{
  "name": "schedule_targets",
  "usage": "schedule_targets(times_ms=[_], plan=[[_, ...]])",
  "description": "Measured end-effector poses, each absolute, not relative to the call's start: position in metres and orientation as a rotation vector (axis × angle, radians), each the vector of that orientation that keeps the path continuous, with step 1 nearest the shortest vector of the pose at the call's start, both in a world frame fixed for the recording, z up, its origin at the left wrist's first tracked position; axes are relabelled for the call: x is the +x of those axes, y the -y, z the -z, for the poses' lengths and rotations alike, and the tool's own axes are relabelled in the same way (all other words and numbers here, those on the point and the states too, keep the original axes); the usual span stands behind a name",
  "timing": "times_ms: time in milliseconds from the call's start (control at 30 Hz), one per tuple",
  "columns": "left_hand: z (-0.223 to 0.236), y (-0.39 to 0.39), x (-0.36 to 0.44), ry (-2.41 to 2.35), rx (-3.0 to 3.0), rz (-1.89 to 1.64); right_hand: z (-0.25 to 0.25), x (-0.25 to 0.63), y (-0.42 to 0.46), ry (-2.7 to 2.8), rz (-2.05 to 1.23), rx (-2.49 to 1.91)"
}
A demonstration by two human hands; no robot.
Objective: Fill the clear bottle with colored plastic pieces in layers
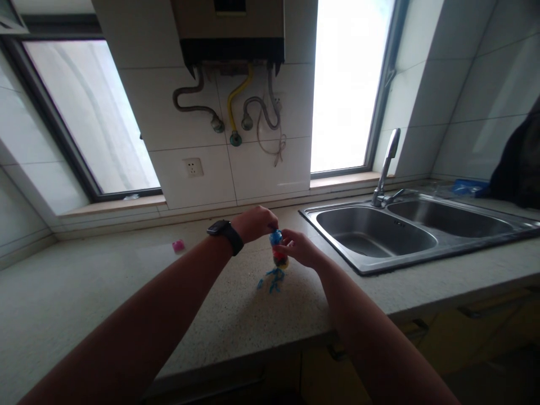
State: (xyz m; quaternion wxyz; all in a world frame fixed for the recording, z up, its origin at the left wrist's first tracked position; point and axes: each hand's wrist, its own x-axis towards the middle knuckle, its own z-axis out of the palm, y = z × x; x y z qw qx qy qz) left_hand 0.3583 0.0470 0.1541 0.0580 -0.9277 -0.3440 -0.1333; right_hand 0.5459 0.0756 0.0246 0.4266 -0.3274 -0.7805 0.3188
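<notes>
A small clear bottle (278, 257) stands upright on the counter, filled in layers of blue, red, dark and yellow. My right hand (300, 248) grips it from the right side, with thumb and fingers against its upper part. Over its mouth is my left hand (258, 221), fingers pinched together at the rim; what they hold, if anything, is too small to make out. Several small blue pieces (275, 281) lie loose on the counter just in front of the bottle. A dark watch (223, 229) is on my left wrist.
A pink object (178, 245) lies on the speckled counter (122, 292) to the left. To the right is a double steel sink (358, 269) with a tall faucet (386, 166). A water heater (231, 39) with hoses hangs on the tiled wall. Blue plastic (468, 187) lies beyond the sink.
</notes>
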Motion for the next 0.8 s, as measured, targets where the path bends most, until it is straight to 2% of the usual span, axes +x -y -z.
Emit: schedule_targets(times_ms=[567,800], plan=[[-0.147,-0.048,0.35,1.233,-2.963,0.782,-0.027,0.547,-0.075,1.944,-0.777,-0.814],[-0.142,-0.045,0.344,1.268,-2.893,0.801,-0.024,0.548,-0.078,1.946,-0.756,-0.821]])
